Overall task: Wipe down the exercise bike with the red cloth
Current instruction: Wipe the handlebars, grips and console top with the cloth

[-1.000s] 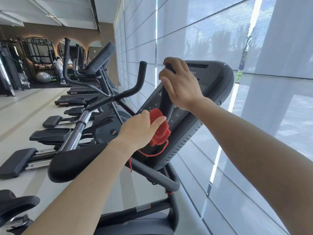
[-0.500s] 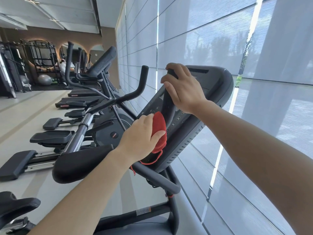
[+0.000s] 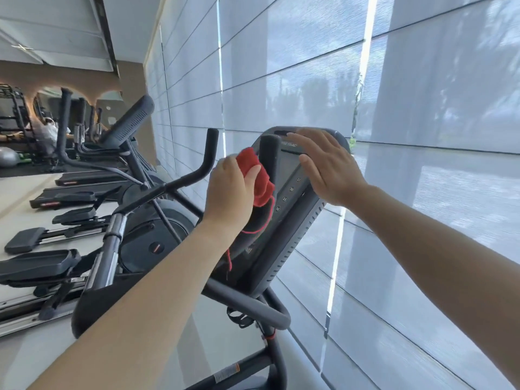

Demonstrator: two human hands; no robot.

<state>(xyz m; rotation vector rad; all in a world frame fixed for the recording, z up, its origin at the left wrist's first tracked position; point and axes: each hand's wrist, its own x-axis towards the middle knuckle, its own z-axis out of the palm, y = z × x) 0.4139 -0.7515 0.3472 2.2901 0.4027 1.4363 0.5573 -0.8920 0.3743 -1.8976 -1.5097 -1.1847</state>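
Observation:
The exercise bike's dark grey console (image 3: 292, 220) tilts up in the middle of the view, with numbered buttons along its face. My left hand (image 3: 229, 192) grips the bunched red cloth (image 3: 260, 181) and presses it against the upright black handlebar grip (image 3: 269, 156) in front of the console's upper left. A red thread hangs from the cloth. My right hand (image 3: 327, 167) lies flat with spread fingers on the console's top right, holding nothing.
The bike's curved handlebar (image 3: 253, 305) runs below the console, and another grip (image 3: 209, 153) rises to the left. Ellipticals (image 3: 135, 220) and treadmills (image 3: 84, 180) line up on the left. A shaded window wall (image 3: 422, 136) stands close on the right. A person (image 3: 46, 133) is at the far back left.
My left hand has carried the red cloth upward from the console's lower face to the upright grip. My right hand has let go of that grip and now lies flat on the console top.

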